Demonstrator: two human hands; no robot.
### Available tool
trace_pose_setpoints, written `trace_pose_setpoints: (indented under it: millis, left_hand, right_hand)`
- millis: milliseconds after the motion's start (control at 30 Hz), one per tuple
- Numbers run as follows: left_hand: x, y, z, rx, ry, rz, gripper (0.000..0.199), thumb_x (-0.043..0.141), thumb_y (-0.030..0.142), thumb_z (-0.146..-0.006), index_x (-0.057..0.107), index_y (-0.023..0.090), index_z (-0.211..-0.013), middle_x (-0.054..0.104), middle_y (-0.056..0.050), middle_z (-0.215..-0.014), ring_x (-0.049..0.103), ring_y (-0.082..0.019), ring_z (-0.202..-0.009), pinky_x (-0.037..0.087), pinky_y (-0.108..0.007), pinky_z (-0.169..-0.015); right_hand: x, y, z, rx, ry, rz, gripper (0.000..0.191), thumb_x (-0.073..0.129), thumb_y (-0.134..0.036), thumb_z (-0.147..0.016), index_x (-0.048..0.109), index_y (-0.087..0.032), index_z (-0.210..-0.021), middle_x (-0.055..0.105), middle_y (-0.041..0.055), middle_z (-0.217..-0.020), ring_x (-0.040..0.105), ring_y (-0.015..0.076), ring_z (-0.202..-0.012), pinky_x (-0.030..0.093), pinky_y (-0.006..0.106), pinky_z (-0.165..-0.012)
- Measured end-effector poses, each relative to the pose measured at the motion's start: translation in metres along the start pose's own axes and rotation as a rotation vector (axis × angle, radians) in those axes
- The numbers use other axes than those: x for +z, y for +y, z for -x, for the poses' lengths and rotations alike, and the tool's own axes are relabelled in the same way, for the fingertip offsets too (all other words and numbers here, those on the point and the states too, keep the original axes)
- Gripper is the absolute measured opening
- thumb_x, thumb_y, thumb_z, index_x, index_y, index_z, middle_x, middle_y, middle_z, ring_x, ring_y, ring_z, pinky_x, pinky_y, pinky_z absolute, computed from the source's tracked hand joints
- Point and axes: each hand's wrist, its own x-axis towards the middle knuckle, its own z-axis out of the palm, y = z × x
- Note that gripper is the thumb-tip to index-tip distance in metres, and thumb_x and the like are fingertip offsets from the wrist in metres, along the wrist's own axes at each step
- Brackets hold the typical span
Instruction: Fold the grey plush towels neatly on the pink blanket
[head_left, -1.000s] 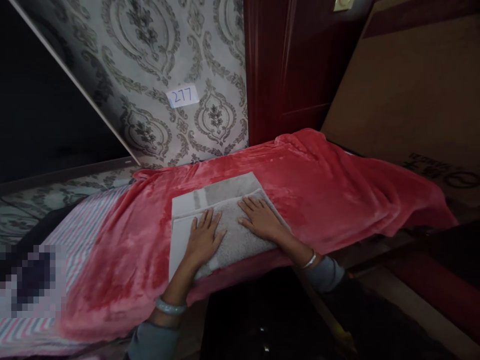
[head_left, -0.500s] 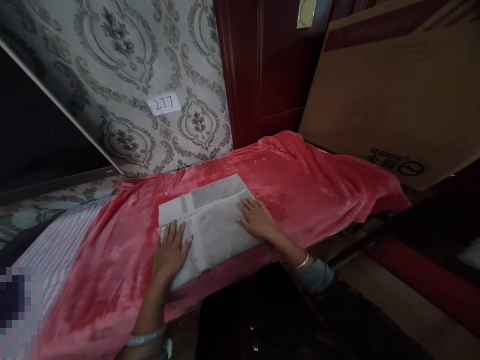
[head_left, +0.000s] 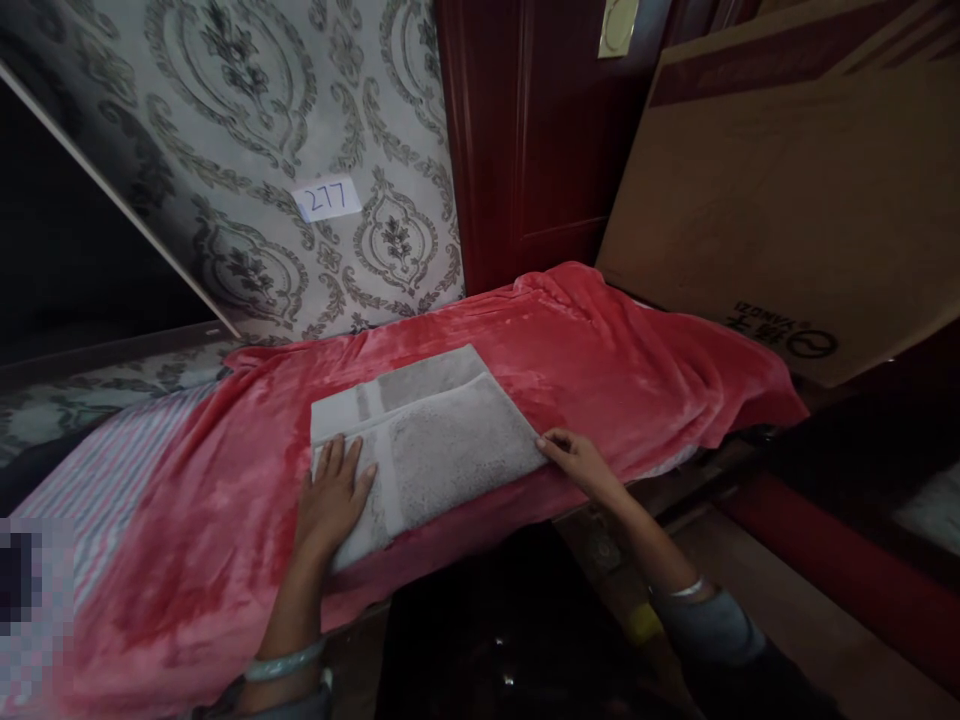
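Observation:
A folded grey cloth (head_left: 457, 450) with pale bands lies flat on a red plush blanket (head_left: 615, 360). My left hand (head_left: 332, 500) rests on the cloth's left part, fingers spread. At the cloth's right corner, my right hand (head_left: 577, 458) pinches the edge between thumb and fingertips. The cloth's near edge runs along the blanket's front side.
A large cardboard box (head_left: 780, 190) leans at the right, beside a dark red door (head_left: 555, 130). A paper marked 277 (head_left: 327, 199) is on the patterned wall. A black screen (head_left: 75, 230) stands at the left, above striped fabric (head_left: 120, 470).
My right hand has moved right, off the cloth's top to its right corner, and closed on it. That corner now reaches further right. My left hand stays on the cloth.

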Motion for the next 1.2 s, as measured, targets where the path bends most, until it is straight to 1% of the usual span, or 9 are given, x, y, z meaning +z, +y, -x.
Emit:
trace_pose_setpoints:
  millis: [267,467,633,733,833,900,1000,1100,1200]
  left_hand:
    - [0.0,-0.001,0.0,0.005,-0.011,-0.009,0.061,0.029,0.043,-0.1,0.035,0.015,-0.155,0.019,-0.013,-0.165,0.017,-0.029,-0.153,0.025,-0.053,-0.121]
    - [-0.001,-0.001,0.001,0.004,-0.011,0.014,0.061,0.031,0.043,-0.1,0.035,0.017,-0.155,0.021,-0.013,-0.165,0.019,-0.028,-0.153,0.024,-0.052,-0.121]
    - [-0.001,-0.001,0.003,-0.007,-0.007,0.011,0.06,0.031,0.043,-0.1,0.034,0.017,-0.155,0.02,-0.012,-0.165,0.018,-0.028,-0.153,0.025,-0.052,-0.121]
    - [0.001,-0.002,0.002,-0.006,0.001,0.004,0.061,0.031,0.042,-0.1,0.033,0.016,-0.155,0.019,-0.013,-0.165,0.017,-0.027,-0.153,0.024,-0.051,-0.121]
    - [0.002,-0.003,0.002,0.003,0.011,0.006,0.06,0.033,0.042,-0.1,0.035,0.017,-0.155,0.021,-0.013,-0.164,0.019,-0.028,-0.153,0.024,-0.053,-0.121]
    - [0.001,-0.003,0.002,-0.004,0.009,0.009,0.06,0.033,0.043,-0.1,0.036,0.018,-0.154,0.021,-0.013,-0.164,0.019,-0.028,-0.153,0.023,-0.054,-0.121]
    - [0.0,-0.002,0.003,-0.013,-0.007,0.019,0.061,0.031,0.043,-0.1,0.034,0.017,-0.155,0.02,-0.012,-0.165,0.017,-0.027,-0.153,0.023,-0.053,-0.122]
    - [0.0,-0.002,0.003,-0.02,-0.017,0.032,0.062,0.031,0.044,-0.1,0.033,0.017,-0.155,0.018,-0.011,-0.165,0.016,-0.027,-0.153,0.023,-0.053,-0.122]
    - [0.005,-0.005,0.002,-0.018,-0.014,0.051,0.064,0.031,0.044,-0.099,0.033,0.015,-0.155,0.018,-0.011,-0.165,0.016,-0.028,-0.153,0.025,-0.054,-0.121]
  right_hand:
    - [-0.01,-0.009,0.004,0.268,-0.341,-0.12,0.053,0.065,-0.073,-0.065,0.056,-0.022,-0.077,0.033,-0.0116,-0.045,0.029,0.0077,-0.039,0.023,0.023,-0.039]
    - [-0.004,-0.007,0.006,0.276,-0.29,-0.1,0.056,0.064,-0.076,-0.061,0.042,-0.025,-0.062,0.032,-0.0114,-0.042,0.028,0.0064,-0.036,0.022,0.022,-0.038]
    - [-0.006,-0.003,0.005,0.206,-0.214,-0.045,0.049,0.061,-0.071,-0.065,0.046,-0.025,-0.059,0.037,-0.0084,-0.043,0.034,0.0095,-0.038,0.028,0.025,-0.039]
    - [-0.007,-0.009,-0.002,0.031,-0.003,0.067,0.039,0.055,-0.061,-0.076,0.063,-0.023,-0.073,0.057,-0.0005,-0.055,0.054,0.0166,-0.052,0.042,0.029,-0.049]
    - [0.007,-0.032,-0.022,-0.19,0.125,0.241,0.044,0.05,-0.049,-0.084,0.07,-0.021,-0.111,0.075,0.01,-0.095,0.069,0.0266,-0.087,0.054,0.039,-0.076]
    - [0.026,-0.053,-0.043,-0.327,0.062,0.373,0.053,0.051,-0.042,-0.087,0.061,-0.02,-0.134,0.068,0.0137,-0.128,0.063,0.0297,-0.116,0.05,0.045,-0.097]
    - [0.057,-0.079,-0.075,-0.413,-0.038,0.59,0.066,0.049,-0.041,-0.091,0.043,-0.014,-0.151,0.042,0.0151,-0.156,0.038,0.0282,-0.144,0.033,0.046,-0.116]
    - [0.076,-0.079,-0.096,-0.33,-0.137,0.806,0.069,0.046,-0.044,-0.095,0.034,-0.012,-0.156,0.028,0.0145,-0.163,0.02,0.0279,-0.152,0.02,0.049,-0.121]
    - [0.078,-0.056,-0.105,-0.191,-0.257,0.906,0.07,0.042,-0.049,-0.098,0.032,-0.012,-0.156,0.025,0.0159,-0.163,0.022,0.0291,-0.151,0.022,0.05,-0.12]
